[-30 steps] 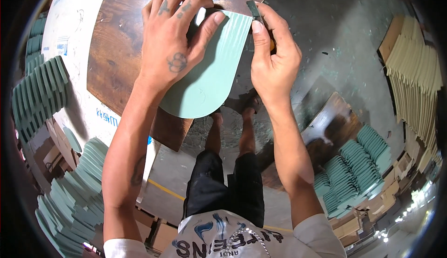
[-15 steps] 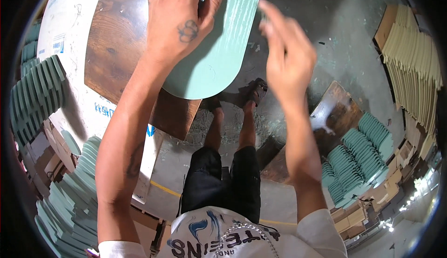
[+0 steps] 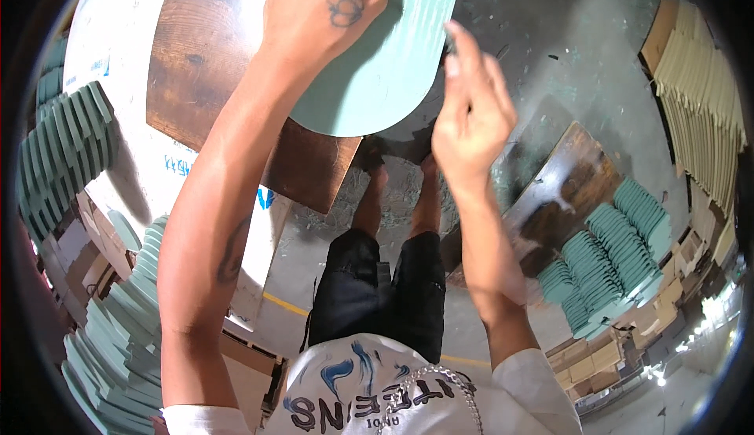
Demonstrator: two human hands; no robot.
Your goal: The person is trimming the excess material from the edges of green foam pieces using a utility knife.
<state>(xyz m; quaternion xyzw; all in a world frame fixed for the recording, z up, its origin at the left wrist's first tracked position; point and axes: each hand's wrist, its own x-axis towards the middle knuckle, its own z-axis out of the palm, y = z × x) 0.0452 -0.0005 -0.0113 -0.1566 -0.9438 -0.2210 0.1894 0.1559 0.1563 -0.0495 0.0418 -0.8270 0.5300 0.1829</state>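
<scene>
A pale green board (image 3: pixel 393 74) with a rounded near end and faint ridges along it lies on the dark brown wood-grain panel (image 3: pixel 196 58). My left hand (image 3: pixel 326 7) is over the board's left part, its thumb bent at the upper edge of the picture. The other left fingers are cut off from view. Beside the board's right edge is my right hand (image 3: pixel 475 113), thumb and index finger pinched together close to that edge. Something small and dark seems to sit between those fingertips, too small to name.
White sheeting (image 3: pixel 102 11) with blue print lies under the panel. Stacked green boards stand at left (image 3: pixel 67 140) and lower left (image 3: pixel 118 349). More green pieces (image 3: pixel 605 250) lie at right near another brown panel (image 3: pixel 550 191). Cream-coloured pieces (image 3: pixel 699 89) are piled far right. Scraps dot the grey floor (image 3: pixel 565 82).
My right hand has come nearer along the board's right edge, toward the rounded end. Board and left hand sit higher in the picture, as the view has shifted.
</scene>
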